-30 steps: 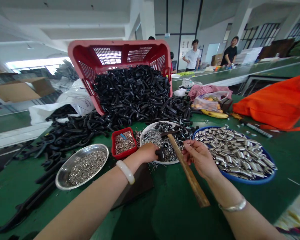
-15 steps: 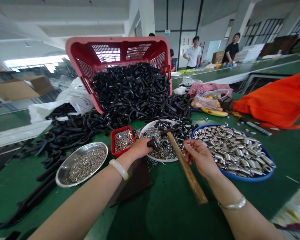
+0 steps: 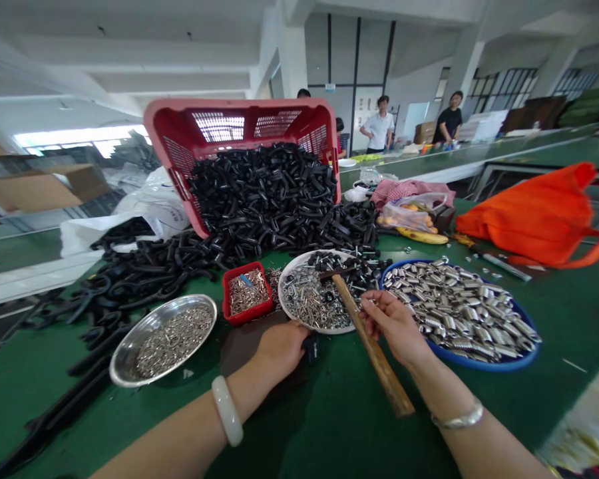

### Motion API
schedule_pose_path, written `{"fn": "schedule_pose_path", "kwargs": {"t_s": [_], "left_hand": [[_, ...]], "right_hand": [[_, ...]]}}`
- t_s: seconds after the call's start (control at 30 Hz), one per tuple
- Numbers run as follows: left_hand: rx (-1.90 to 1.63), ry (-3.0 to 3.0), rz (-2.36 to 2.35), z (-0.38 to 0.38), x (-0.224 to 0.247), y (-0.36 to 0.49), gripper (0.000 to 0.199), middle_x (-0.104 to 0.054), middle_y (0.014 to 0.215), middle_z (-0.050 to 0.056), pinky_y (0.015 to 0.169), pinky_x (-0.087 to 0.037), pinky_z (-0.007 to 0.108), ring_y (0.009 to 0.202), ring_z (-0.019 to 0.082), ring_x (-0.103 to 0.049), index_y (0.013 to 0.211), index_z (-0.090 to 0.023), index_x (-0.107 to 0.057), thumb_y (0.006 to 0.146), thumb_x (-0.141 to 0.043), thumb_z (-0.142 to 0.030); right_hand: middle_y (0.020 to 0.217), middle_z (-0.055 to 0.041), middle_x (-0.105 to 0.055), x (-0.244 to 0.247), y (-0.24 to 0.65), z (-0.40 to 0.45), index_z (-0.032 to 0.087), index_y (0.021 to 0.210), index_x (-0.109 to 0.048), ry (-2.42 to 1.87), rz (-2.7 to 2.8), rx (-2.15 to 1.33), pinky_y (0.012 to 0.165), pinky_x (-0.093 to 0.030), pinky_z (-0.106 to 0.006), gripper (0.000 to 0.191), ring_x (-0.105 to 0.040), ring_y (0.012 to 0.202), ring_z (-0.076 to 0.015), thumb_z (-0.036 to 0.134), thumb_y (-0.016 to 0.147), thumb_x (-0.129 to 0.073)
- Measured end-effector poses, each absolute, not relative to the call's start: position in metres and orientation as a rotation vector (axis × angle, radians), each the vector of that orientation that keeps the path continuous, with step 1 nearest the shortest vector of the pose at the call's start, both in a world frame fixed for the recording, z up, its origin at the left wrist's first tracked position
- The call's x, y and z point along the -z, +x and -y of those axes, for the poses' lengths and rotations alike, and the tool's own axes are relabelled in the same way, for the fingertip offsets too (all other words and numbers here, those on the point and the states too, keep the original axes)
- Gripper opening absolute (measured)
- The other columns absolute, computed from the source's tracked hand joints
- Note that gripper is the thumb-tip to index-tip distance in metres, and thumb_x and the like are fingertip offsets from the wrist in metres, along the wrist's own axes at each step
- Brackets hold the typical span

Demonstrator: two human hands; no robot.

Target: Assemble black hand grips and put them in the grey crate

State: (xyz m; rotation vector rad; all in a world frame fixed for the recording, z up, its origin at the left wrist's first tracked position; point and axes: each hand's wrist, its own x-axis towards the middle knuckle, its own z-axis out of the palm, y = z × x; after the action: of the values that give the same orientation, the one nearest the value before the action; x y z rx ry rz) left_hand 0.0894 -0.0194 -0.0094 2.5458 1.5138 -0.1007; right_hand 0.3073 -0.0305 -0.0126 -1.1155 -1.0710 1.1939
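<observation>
The person's left hand (image 3: 279,349) is closed around a small black piece (image 3: 310,347), which pokes out past the fingers. This hand is over a dark brown mat (image 3: 244,352), just below a white plate (image 3: 281,299). The right hand (image 3: 394,326) is bent over the wooden handle of a hammer (image 3: 374,346), with its fingers (image 3: 367,305) pinched close together. You cannot tell if they are gripping the handle or something small. The dark hammer head sits over the white plate, which holds silver screws (image 3: 304,299) and black bits (image 3: 344,266). To the right is a blue plate (image 3: 479,364) piled with shiny metal springs (image 3: 459,309). To the left are a little red tray (image 3: 244,318) of silver bits and a steel tray (image 3: 122,369) of tiny metal pieces. Behind them, a big red basket (image 3: 180,159) lies tipped over, and a heap of black plastic pieces (image 3: 264,193) spills out across the green table (image 3: 329,426). Farther right are an orange bag (image 3: 534,219), a banana (image 3: 422,236) and a clear bag of fruit (image 3: 409,216). Far away, one person in a white shirt (image 3: 377,123) and one in a black shirt (image 3: 449,116) stand by another long table.
</observation>
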Motion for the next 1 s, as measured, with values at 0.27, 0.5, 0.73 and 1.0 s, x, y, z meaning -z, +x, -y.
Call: {"fn": "schedule_pose_path", "kwargs": {"t_s": [0.27,0.5,0.73,1.0], "left_hand": [[0.022,2.560,-1.536,0.018,0.014,0.088,0.029,-0.060,0.104,0.010,0.079,-0.045,0.034,0.092,0.025,-0.057,0.096,-0.017,-0.060,0.069,-0.050,-0.016],[-0.036,2.488,-1.580,0.018,0.020,0.090,0.028,-0.061,0.102,0.009,0.082,-0.043,0.031,0.094,0.023,-0.057,0.096,-0.017,-0.060,0.072,-0.045,-0.014],[-0.120,2.364,-1.692,0.021,0.013,0.087,0.030,-0.062,0.098,0.009,0.081,-0.043,0.033,0.092,0.024,-0.058,0.099,-0.019,-0.061,0.069,-0.055,-0.021],[-0.310,2.273,-1.651,0.020,0.020,0.082,0.024,-0.062,0.099,0.011,0.080,-0.045,0.035,0.091,0.024,-0.058,0.093,-0.016,-0.059,0.070,-0.056,-0.017]], "right_hand": [[0.058,0.0047,-0.055,0.014,0.309,0.031,0.019,0.087,-0.049,-1.125,1.052,-1.185,0.034,-0.031,-0.017,0.039,-0.046,0.039,-0.0065,0.046,0.065,-0.065],[0.059,0.0038,-0.056,0.015,0.306,0.031,0.018,0.087,-0.048,-1.144,1.084,-1.156,0.033,-0.028,-0.016,0.039,-0.045,0.039,-0.0060,0.046,0.065,-0.064],[0.051,0.0050,-0.054,0.005,0.297,0.038,0.022,0.089,-0.049,-1.163,1.329,-1.080,0.034,-0.031,-0.021,0.029,-0.045,0.037,-0.0093,0.043,0.072,-0.059],[0.057,0.0039,-0.056,-0.025,0.276,0.045,0.021,0.091,-0.049,-1.190,1.448,-1.099,0.034,-0.035,-0.019,0.028,-0.047,0.039,-0.0079,0.038,0.072,-0.060]]}}
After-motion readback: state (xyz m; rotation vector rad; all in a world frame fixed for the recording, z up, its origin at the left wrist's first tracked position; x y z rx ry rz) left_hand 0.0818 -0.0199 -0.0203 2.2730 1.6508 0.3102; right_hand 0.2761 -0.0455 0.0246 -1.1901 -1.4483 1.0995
